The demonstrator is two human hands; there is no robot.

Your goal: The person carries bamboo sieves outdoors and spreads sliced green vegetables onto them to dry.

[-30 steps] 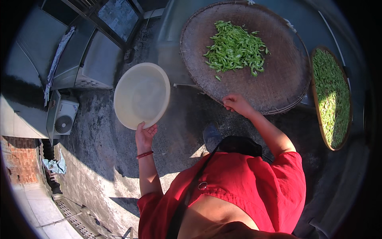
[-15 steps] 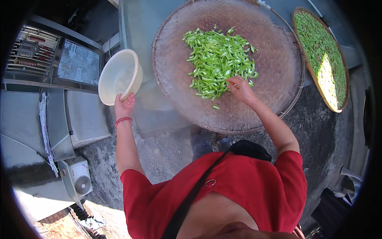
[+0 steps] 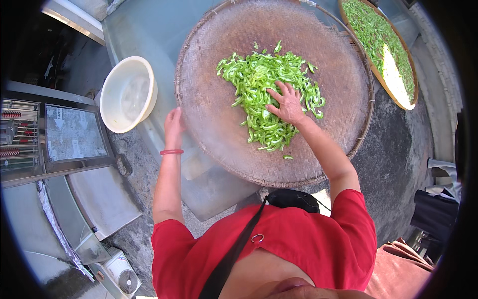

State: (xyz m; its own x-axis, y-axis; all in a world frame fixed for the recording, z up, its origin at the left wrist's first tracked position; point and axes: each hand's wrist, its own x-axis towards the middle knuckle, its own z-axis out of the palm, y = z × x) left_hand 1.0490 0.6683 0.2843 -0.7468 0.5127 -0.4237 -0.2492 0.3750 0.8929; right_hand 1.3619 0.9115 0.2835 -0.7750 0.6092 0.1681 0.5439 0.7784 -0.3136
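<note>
A heap of crescent-shaped green vegetable slices (image 3: 254, 89) lies on a large round woven bamboo tray (image 3: 224, 144). My right hand (image 3: 288, 103) rests on the heap's right part, fingers spread and palm down. At the tray's left rim is my left hand (image 3: 174, 122), with a red bangle on its wrist and its fingers bent against the edge; part of its grip is hidden. A pale plastic basin (image 3: 128, 94) stands apart, beyond my left hand, with no slices visible in it.
A second round tray (image 3: 381, 47) of smaller green pieces is tilted at the far right, partly sunlit. A glass-like tabletop (image 3: 214, 197) lies under the large tray. Left are a metal cabinet (image 3: 74, 132) and an outdoor air-conditioner unit (image 3: 122, 271). Dark cloth (image 3: 433, 214) hangs at right.
My left hand has let go of the basin and moved right to the tray's rim. My right hand has opened from a pinch and spread over the slices, which are more spread out.
</note>
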